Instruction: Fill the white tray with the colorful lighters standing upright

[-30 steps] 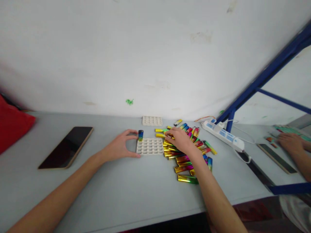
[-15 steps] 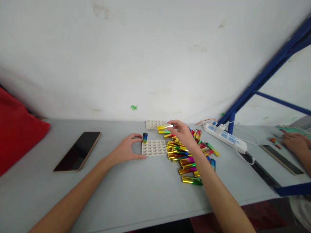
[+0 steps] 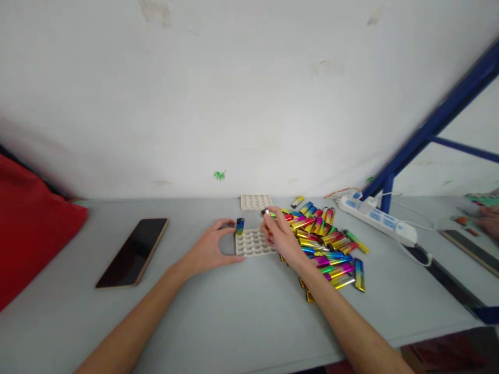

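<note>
A pale tray with rows of holes (image 3: 255, 249) lies flat on the grey table. One blue-and-yellow lighter (image 3: 240, 226) stands upright in its far left corner. My left hand (image 3: 208, 249) spans the tray's left end, thumb along the near edge and fingers by the far corner, steadying it. Over the tray's right side, my right hand (image 3: 281, 234) is closed around a lighter (image 3: 265, 212); only its metal top shows above the fingers, the body being hidden. To the right spreads a heap of shiny multicoloured lighters (image 3: 339, 241), partly behind my right forearm.
A second holed tray (image 3: 255, 202) lies by the wall. At left are a dark phone (image 3: 132, 253) and a red cloth-like item (image 3: 35, 228). A white power strip (image 3: 378, 219) with cables stands right, beside a blue metal frame (image 3: 413, 150). Another person's hand (image 3: 489, 215) shows far right.
My right hand has brought its lighter from beside the far tray to above the near tray, tilting it from lying flat to roughly upright. My left hand stays at the tray. The view has shifted slightly.
</note>
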